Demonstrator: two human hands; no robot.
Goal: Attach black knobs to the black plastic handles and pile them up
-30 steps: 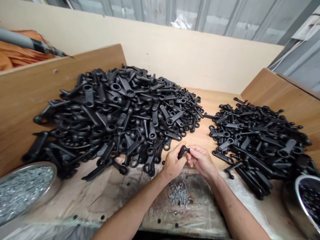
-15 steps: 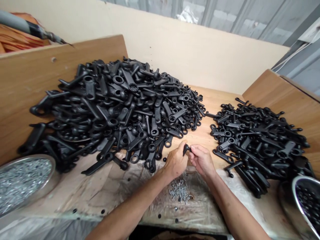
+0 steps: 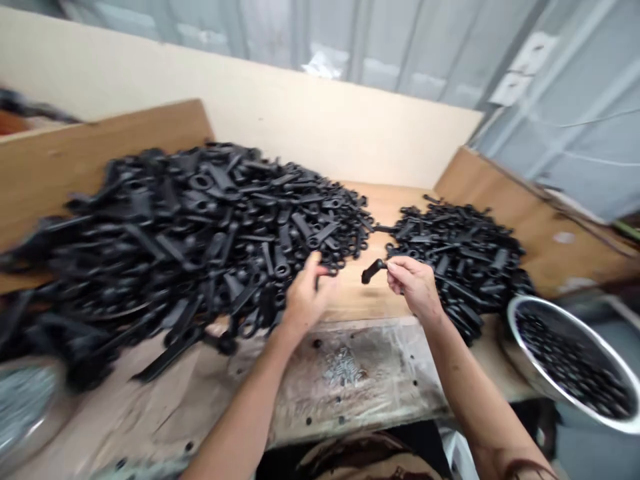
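Observation:
In my right hand [image 3: 415, 285] is a small black crank handle [image 3: 373, 271], pinched at its knob end between thumb and fingers. Its arm sticks out to the left above the bare wooden board. My left hand [image 3: 306, 297] is at the near right edge of the large pile of black crank handles [image 3: 235, 220], a little blurred. Its fingers look apart and I see nothing held in them. Another heap of black crank handles [image 3: 465, 247] lies to the right, behind my right hand. Loose silver screws [image 3: 344, 367] are scattered on the plastic-covered bench between my forearms.
A metal bowl of small black parts [image 3: 510, 310] stands at the right. A bowl of silver screws [image 3: 25, 407] is at the lower left. Wooden side boards [image 3: 500, 200] and a pale back panel [image 3: 320, 127] enclose the bench.
My hands have come apart. The right hand keeps the crank handle, while the left hand has let go and moved left to the large pile. The view has turned right.

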